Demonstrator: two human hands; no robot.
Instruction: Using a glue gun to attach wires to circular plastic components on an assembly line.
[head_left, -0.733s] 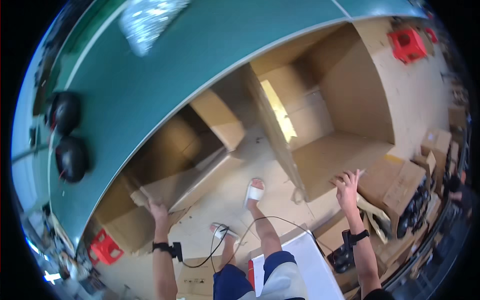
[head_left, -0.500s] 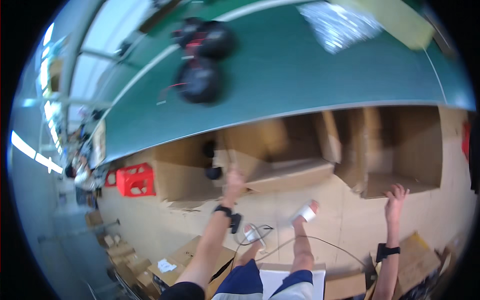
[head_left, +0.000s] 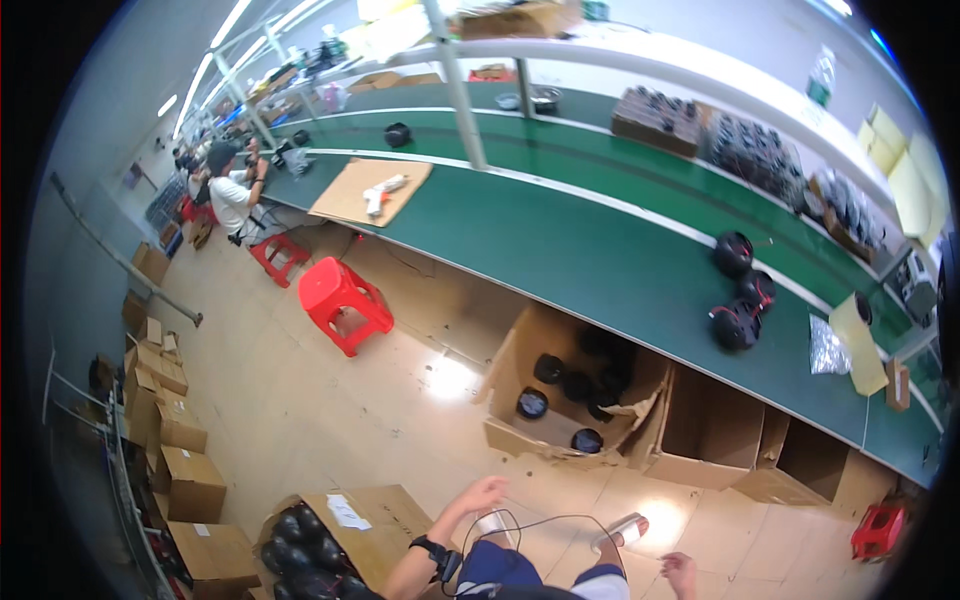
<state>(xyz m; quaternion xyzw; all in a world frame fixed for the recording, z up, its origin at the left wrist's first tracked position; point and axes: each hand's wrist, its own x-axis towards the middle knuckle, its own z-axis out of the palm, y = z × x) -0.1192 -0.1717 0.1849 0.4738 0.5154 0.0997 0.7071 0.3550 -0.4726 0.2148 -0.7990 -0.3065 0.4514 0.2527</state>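
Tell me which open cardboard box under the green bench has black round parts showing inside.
The leftmost cardboard box: several black round parts lie in it, while none show inside the middle box or the right-hand box.

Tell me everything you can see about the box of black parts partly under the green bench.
The box is brown and looks like cardboard, open, with a torn-looking edge at its right front. Several round black parts lie inside. It stands on the floor, partly under the green bench. Another box stands close on its right. Neither left hand nor right hand touches it.
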